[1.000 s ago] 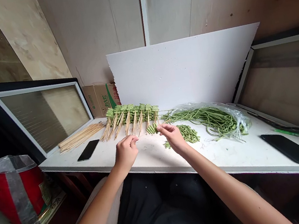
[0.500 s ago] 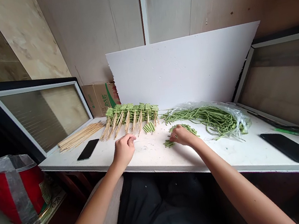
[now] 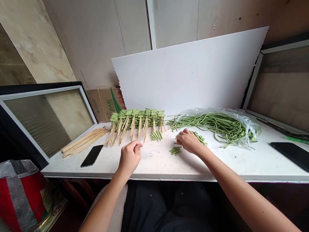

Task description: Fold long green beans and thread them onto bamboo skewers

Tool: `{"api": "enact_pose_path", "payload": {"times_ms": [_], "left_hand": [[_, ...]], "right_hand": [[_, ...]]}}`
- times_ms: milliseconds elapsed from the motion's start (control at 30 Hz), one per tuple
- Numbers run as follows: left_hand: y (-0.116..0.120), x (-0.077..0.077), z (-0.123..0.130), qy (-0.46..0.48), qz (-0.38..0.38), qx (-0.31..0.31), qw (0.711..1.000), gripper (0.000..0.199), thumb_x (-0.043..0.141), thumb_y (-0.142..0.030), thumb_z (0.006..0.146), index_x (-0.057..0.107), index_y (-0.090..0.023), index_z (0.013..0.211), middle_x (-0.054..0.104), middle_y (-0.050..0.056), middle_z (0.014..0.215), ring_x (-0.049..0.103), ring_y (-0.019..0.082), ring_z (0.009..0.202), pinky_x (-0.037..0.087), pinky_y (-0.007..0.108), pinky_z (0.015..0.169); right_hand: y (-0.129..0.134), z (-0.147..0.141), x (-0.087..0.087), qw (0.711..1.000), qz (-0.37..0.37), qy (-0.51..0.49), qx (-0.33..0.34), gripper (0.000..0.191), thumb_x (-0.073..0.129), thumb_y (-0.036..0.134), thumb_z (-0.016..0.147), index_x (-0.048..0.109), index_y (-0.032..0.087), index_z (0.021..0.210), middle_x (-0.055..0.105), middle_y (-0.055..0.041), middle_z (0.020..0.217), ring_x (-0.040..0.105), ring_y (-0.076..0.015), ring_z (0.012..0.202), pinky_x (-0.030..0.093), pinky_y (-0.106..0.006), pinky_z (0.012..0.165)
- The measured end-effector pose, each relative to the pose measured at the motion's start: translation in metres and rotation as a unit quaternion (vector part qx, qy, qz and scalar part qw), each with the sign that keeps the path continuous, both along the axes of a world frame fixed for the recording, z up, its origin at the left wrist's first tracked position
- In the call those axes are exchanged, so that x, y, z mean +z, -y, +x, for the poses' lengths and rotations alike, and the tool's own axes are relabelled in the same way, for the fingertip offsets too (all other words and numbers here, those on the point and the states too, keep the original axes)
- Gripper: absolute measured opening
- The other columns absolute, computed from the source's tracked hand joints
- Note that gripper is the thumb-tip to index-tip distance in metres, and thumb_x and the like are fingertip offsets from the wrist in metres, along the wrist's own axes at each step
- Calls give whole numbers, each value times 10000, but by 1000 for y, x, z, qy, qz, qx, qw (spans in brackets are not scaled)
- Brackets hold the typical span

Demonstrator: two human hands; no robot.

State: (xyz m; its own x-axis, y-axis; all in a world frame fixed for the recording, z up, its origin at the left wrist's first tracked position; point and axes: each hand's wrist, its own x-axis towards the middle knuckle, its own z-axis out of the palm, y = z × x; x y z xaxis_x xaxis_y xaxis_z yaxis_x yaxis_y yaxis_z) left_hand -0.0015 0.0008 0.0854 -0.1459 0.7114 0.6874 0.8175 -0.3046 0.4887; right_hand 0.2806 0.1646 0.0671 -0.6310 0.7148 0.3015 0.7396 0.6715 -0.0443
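Cut bean pieces [image 3: 200,138] partly hidden beneath the right hand [image 3: 190,142]

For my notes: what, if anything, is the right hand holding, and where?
The right hand is on the cut long beans; whether its fingers grip any cannot be told.

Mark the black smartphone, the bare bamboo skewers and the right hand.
Black rectangular smartphone [image 3: 91,156], head view, screen centre.
Bare pale bamboo skewers [image 3: 85,140], head view, bundle middle.
Right hand [image 3: 189,142], head view, back of hand.
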Motion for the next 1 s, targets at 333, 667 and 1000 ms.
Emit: {"api": "enact_pose_path", "payload": {"times_ms": [333,667,1000], "left_hand": [[0,0,-2,2,4,4,1000,200,557,-140,932,733,-194,855,721,16,712,643,161,630,476,246,630],[2,4,-4,2,0,9,1000,211,544,-154,926,740,-191,855,721,27,710,648,171,635,465,256,618],[0,1,-8,17,1,8,1000,212,540,-176,930,735,-189,851,707,21,677,638,161,604,450,243,590]], "right_hand": [[-6,1,-5,998,-66,16,-2,224,615,151,913,829,215,938,777,-134,965,557,-331,1056,419,-334,789],[-4,7,11,977,-134,-158,56,105,714,187,878,794,204,943,776,-112,934,682,-258,866,499,-335,761],[5,-1,30,809,-342,-468,99,379,815,551,744,807,198,882,795,-71,864,723,-235,841,534,-330,713]]}}
